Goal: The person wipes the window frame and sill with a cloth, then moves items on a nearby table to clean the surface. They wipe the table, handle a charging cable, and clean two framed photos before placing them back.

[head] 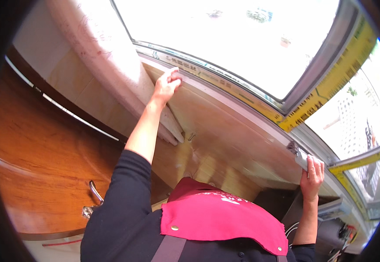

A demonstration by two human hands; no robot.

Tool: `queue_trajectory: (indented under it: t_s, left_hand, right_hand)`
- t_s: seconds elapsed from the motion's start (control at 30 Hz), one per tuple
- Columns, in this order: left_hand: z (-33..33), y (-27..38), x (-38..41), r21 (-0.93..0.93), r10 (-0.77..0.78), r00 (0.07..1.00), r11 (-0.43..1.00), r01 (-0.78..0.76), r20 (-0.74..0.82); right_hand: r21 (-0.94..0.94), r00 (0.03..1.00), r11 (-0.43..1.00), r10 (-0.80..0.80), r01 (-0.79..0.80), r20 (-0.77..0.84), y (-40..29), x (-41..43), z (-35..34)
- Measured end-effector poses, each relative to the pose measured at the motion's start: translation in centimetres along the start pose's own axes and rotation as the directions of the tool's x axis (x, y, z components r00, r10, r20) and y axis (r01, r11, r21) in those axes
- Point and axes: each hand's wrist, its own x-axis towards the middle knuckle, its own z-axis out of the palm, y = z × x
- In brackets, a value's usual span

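My left hand (pixel 166 86) is raised at the lower edge of the window frame (pixel 216 82), beside the bottom left corner. Its fingers are slightly bent and apart, with nothing visible in them; contact with the frame cannot be told. On the right, my right hand (pixel 312 177) is closed around the pale grey handle of a small brush-like tool (pixel 302 159). The tool's dark, fuzzy end (pixel 292 147) lies at the window ledge (pixel 262 131). Yellow protective tape (pixel 298 123) bearing print covers parts of the frame around the bright glass pane (pixel 229 46).
A pale patterned curtain (pixel 95 49) hangs left of the window. A brown wooden door (pixel 45 157) with a metal lever handle (pixel 95 191) stands at the left. Dark equipment with cables (pixel 330 229) sits at the lower right. I wear a red apron (pixel 219 216).
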Motion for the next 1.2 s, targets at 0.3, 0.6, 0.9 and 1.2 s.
queue_trajectory:
  t_s: [0.3,0.6,0.9,1.2]
  left_hand:
    - [-22.0,-6.5,5.8,-0.079,0.188,0.9,0.968,-0.237,-0.393]
    - [-17.7,-3.8,11.4,0.466,0.476,0.81,0.834,-0.294,-0.342]
    - [-34.4,-7.6,21.0,0.219,0.219,0.872,0.967,-0.132,-0.438]
    - [-44.9,-9.2,15.8,0.353,0.325,0.504,0.935,-0.042,-0.8]
  right_hand:
    - [0.166,0.967,0.958,-0.246,0.233,0.063,-5.3,8.7,7.6]
    - [0.169,0.915,0.901,-0.401,0.401,-0.035,-18.0,21.6,22.7]
    - [0.17,0.871,0.86,-0.49,0.481,0.015,-30.7,36.0,36.7]
    - [0.239,0.84,0.816,-0.543,0.527,0.004,-40.1,45.6,47.4]
